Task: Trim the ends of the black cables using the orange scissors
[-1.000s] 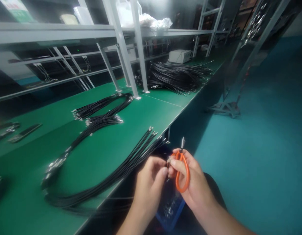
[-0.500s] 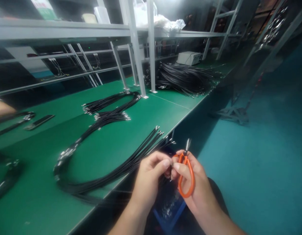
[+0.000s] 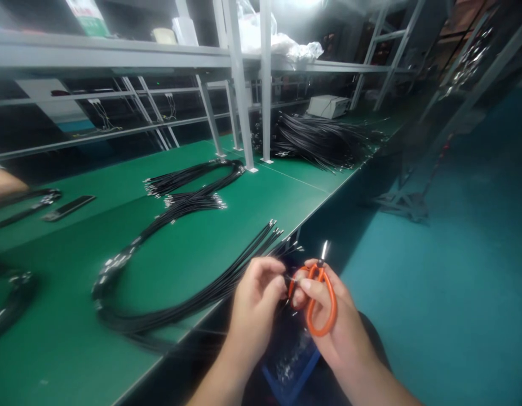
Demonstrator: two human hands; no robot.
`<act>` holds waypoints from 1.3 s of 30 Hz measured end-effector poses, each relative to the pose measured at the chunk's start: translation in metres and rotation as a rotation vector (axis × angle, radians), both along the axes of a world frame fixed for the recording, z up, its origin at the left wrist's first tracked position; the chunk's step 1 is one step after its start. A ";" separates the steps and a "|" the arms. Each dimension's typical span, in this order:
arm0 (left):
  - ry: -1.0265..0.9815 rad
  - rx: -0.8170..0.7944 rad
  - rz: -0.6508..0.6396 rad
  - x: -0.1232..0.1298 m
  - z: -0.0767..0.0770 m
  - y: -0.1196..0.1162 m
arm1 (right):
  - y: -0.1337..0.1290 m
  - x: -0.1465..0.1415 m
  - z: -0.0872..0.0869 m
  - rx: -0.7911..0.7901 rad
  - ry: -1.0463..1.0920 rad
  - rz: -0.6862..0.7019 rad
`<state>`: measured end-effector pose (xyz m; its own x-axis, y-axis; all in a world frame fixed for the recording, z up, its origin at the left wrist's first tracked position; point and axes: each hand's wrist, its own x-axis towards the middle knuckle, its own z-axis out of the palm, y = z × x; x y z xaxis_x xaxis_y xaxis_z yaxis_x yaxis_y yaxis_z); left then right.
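My right hand (image 3: 348, 324) is wrapped round orange-handled scissors (image 3: 334, 307), whose blades point up and away. Its thumb and fingertip also pinch a tiny piece too small to name. Close beside it, my left hand (image 3: 255, 299) has thumb and fingers closed together, and what lies between them is hidden. A thin strand shows in the small gap between the two hands. Black cables (image 3: 193, 304) with silver tips curve along the table, their loose ends fanning out just behind my left hand.
The green table (image 3: 227, 242) ends in a diagonal edge near my hands. Beneath them is a blue bin (image 3: 288, 386) holding small clear bits. Shelf posts (image 3: 266, 84) stand behind, near a large cable heap (image 3: 315, 138). At left are a phone-like slab (image 3: 69, 208) and another person's arm (image 3: 5, 185).
My left hand has drawn slightly left, away from my right fingertips, opening a gap between them. The scissors stay in my right hand. The view has shifted slightly.
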<state>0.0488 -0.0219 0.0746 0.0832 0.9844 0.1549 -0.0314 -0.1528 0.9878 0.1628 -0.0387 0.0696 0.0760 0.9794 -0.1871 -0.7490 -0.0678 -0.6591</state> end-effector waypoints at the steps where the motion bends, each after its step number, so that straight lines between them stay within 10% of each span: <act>1: 0.147 0.110 0.063 -0.001 0.001 -0.001 | 0.000 -0.001 0.000 -0.001 0.002 0.002; 7: 0.562 0.465 0.267 -0.008 0.003 -0.002 | 0.004 -0.004 0.002 -0.003 0.015 0.008; 14: 0.323 0.078 -0.069 -0.012 0.004 -0.005 | 0.007 -0.006 0.005 0.038 0.022 -0.020; 32: 0.022 -0.138 -0.148 -0.011 -0.002 -0.003 | 0.012 -0.007 0.014 0.085 -0.101 -0.006; 39: -0.034 -0.159 -0.179 -0.018 -0.005 -0.004 | 0.004 -0.002 0.000 0.199 -0.538 -0.218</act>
